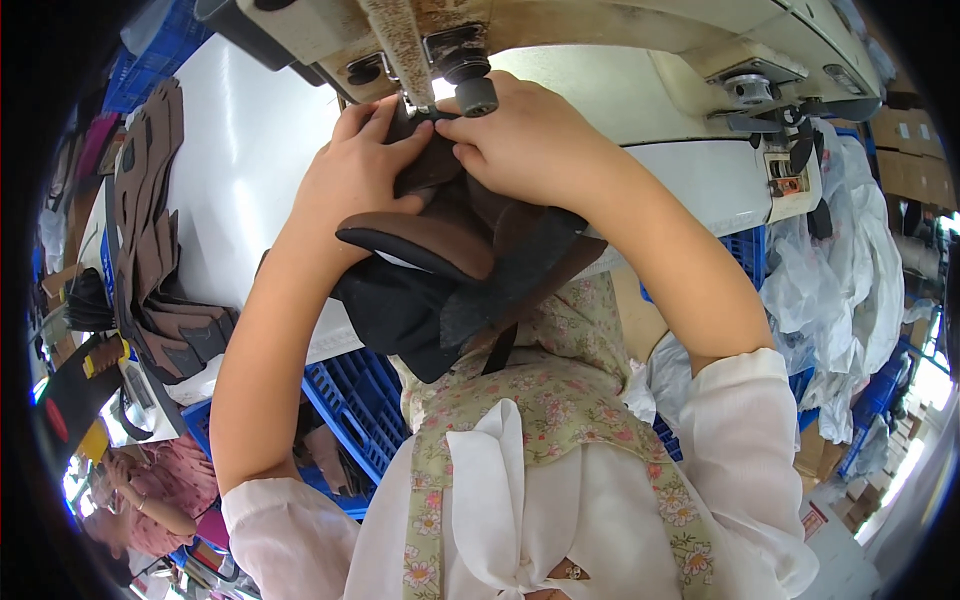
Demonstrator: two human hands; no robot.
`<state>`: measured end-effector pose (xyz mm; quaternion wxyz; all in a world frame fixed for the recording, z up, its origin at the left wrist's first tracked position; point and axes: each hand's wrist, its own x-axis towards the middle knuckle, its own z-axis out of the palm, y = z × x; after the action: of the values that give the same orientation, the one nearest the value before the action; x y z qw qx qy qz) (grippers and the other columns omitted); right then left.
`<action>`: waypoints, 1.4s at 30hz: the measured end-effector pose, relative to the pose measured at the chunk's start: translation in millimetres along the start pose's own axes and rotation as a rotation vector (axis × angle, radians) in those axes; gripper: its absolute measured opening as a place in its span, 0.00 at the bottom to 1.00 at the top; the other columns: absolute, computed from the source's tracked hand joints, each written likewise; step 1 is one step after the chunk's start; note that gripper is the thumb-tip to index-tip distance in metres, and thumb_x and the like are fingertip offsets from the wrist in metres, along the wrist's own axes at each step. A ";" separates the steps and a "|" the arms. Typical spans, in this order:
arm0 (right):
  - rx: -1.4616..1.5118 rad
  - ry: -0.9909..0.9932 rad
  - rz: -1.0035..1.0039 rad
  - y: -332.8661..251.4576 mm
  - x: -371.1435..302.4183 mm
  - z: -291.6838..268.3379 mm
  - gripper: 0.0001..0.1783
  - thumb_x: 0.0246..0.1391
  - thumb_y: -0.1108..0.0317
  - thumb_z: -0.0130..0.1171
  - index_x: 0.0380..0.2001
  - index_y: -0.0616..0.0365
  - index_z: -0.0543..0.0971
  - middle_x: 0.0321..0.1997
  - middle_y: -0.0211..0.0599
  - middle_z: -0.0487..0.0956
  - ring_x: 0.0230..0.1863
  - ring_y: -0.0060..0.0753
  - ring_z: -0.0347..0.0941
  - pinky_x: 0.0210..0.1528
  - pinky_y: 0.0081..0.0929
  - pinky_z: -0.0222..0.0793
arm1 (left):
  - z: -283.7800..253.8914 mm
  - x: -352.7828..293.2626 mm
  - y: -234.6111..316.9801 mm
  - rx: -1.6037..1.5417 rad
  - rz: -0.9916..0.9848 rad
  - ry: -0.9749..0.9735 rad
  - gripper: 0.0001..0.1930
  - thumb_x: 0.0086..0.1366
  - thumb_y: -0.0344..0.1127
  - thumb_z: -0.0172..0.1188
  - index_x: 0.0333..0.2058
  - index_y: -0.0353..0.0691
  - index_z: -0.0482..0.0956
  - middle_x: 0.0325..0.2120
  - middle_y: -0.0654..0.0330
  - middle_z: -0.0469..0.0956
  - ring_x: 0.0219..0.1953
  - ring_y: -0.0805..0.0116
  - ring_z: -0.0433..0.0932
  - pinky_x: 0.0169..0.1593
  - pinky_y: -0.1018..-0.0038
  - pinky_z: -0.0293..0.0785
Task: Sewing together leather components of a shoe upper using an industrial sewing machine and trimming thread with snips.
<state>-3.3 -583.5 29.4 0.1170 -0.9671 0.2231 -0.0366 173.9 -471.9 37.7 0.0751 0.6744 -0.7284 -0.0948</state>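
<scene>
A sewing machine (560, 25) fills the top of the head view, its presser foot and needle area just above my fingertips. Beneath it lies a brown and black fabric piece (420, 262), with padded, curved flaps hanging over the table edge towards my lap. My left hand (365, 165) grips the piece on its left side, thumb stretched towards the needle area. From the right, my right hand (530, 140) pinches the fabric close to the presser foot, with index finger and thumb near the left thumb. The fabric under both palms is hidden.
Stacked brown fabric pieces (150, 230) lie along the left of the white table (230, 170). Blue plastic crates (355, 410) stand below it. Clear plastic bags (830, 260) hang at the right. Another person in a pink patterned top (175, 490) is at lower left.
</scene>
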 end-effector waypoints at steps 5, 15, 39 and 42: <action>0.045 0.131 -0.086 5.9 0.5 10.8 0.15 0.52 0.61 0.59 0.43 0.45 0.85 0.41 0.45 0.79 0.46 0.47 0.76 0.47 0.42 0.73 | 3.8 0.2 -1.9 0.034 0.021 0.012 0.35 0.43 0.37 0.64 0.56 0.45 0.77 0.61 0.46 0.68 0.63 0.48 0.64 0.60 0.61 0.71; 0.007 0.072 -0.039 0.1 -2.7 1.2 0.15 0.54 0.59 0.59 0.45 0.38 0.84 0.40 0.51 0.76 0.44 0.51 0.75 0.47 0.42 0.73 | -0.1 -1.0 0.3 0.010 0.006 -0.002 0.35 0.44 0.37 0.65 0.57 0.45 0.77 0.60 0.46 0.68 0.63 0.49 0.64 0.60 0.61 0.71; 0.155 0.116 -0.216 14.8 -7.0 7.2 0.14 0.49 0.63 0.64 0.40 0.55 0.85 0.45 0.34 0.82 0.49 0.43 0.75 0.51 0.38 0.73 | 3.2 -4.5 1.0 -0.037 -0.115 -0.016 0.27 0.43 0.37 0.67 0.47 0.61 0.85 0.59 0.45 0.67 0.64 0.40 0.62 0.62 0.59 0.69; 0.225 0.274 -0.144 12.0 -11.5 13.7 0.08 0.48 0.63 0.62 0.27 0.54 0.84 0.35 0.30 0.82 0.45 0.37 0.76 0.47 0.37 0.74 | -3.7 -2.5 4.5 -0.059 -0.121 -0.038 0.27 0.43 0.36 0.67 0.47 0.60 0.85 0.57 0.47 0.69 0.64 0.41 0.63 0.60 0.59 0.71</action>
<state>-17.0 -586.0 13.1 0.1898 -0.9473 0.1617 -0.2010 170.6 -469.2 42.4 0.0754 0.7126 -0.6846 -0.1335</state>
